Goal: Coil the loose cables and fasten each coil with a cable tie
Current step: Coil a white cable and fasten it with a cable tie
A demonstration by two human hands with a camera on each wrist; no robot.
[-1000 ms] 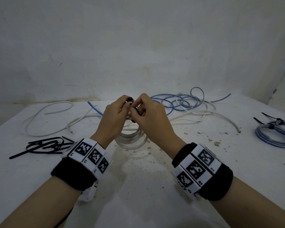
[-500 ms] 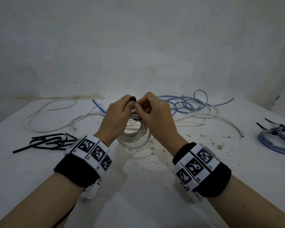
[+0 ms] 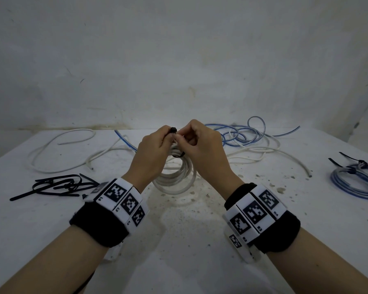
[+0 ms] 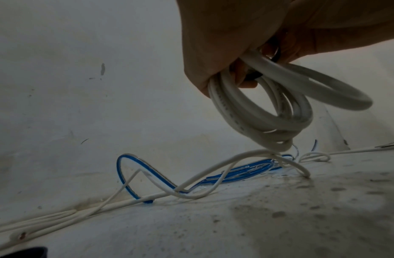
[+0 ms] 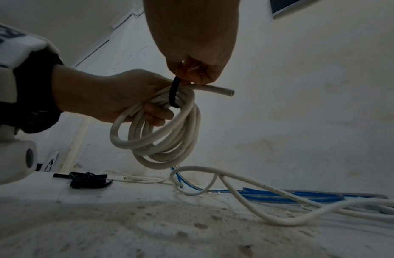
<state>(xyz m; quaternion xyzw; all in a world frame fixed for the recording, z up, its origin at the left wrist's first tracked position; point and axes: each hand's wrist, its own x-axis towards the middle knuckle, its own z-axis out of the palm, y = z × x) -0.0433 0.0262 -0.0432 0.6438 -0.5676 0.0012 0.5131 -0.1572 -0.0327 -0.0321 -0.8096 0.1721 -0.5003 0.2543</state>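
A white cable coil [image 3: 174, 181] hangs above the table, held up between my two hands. My left hand [image 3: 157, 149] grips the coil's top, fingers curled through the loops [image 5: 147, 115]. A black cable tie [image 5: 173, 92] loops round the bundle, and its head [image 3: 173, 130] pokes up by my left thumb. My right hand [image 3: 198, 145] pinches the tie's upper part just above the coil [image 5: 191, 73]. The coil's cut end [image 5: 224, 91] sticks out to the right. In the left wrist view the coil [image 4: 269, 113] dangles below my left hand [image 4: 224, 43].
Spare black cable ties [image 3: 57, 185] lie at the left. A tied blue coil [image 3: 357, 181] rests at the right edge. Loose blue cable [image 3: 242, 134] and loose white cables [image 3: 62, 149] sprawl along the back by the wall. The table's surface [image 3: 179, 230] is speckled and dirty.
Both hands stay together at the top of the white coil with the tie; only small finger movements and a slight drift of the head view show.
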